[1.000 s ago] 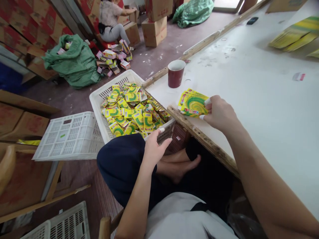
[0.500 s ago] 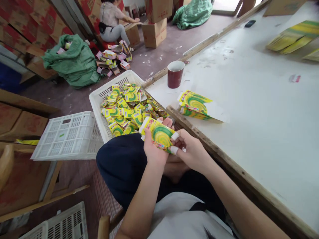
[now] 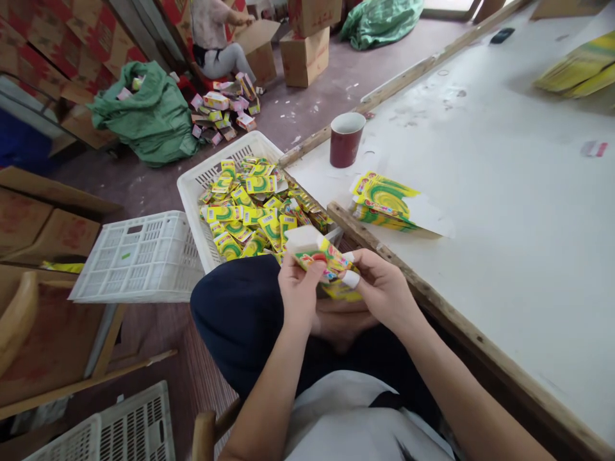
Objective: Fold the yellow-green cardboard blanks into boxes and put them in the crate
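Note:
Above my lap, both hands grip a small yellow-green printed carton (image 3: 323, 256), tilted, with a white flap or inner face showing at its far left end. My left hand (image 3: 300, 291) closes round its left part, thumb pressed on the printed side. At the carton's right end my right hand (image 3: 382, 285) pinches it, with white wraps on the fingertips. Just beyond, a white plastic crate (image 3: 189, 192) is heaped with similar yellow-green cartons (image 3: 259, 214). On the table to the right lies a stack of flat printed cartons (image 3: 384, 198).
A dark red cup (image 3: 346, 141) stands on the white table (image 3: 504, 256), which has a raised wooden edge (image 3: 432, 294). An upturned white crate (image 3: 137, 256) is at left. Beyond are a green sack (image 3: 144, 115), scattered boxes (image 3: 225, 105) and a seated person (image 3: 216, 38) by an open cardboard box.
The carton has been turned in my hands; its broad swirl face gave way to a side and a white end. The far person now has a hand at a raised box flap. The view shifted slightly.

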Action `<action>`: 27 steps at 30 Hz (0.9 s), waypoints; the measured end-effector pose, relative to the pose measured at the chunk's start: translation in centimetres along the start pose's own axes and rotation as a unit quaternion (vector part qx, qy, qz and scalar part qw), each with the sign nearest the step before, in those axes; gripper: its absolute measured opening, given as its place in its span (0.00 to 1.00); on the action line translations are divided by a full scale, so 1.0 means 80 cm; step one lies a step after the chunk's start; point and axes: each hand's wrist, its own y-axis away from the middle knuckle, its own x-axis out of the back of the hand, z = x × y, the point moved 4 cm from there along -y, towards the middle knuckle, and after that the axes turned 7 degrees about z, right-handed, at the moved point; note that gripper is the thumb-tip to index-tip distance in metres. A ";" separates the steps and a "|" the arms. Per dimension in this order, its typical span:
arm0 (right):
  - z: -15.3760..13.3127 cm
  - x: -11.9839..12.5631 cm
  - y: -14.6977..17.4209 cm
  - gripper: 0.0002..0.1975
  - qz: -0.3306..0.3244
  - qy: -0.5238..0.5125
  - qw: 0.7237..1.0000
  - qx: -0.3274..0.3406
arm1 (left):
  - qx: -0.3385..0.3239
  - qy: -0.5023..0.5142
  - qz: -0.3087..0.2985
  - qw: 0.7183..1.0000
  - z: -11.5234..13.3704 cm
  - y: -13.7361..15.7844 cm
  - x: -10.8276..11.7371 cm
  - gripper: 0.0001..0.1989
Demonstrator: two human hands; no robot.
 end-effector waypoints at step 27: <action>-0.004 -0.023 0.012 0.33 -0.139 -0.217 0.947 -0.193 | -0.220 -0.449 -0.288 0.817 0.046 0.035 -0.010 0.28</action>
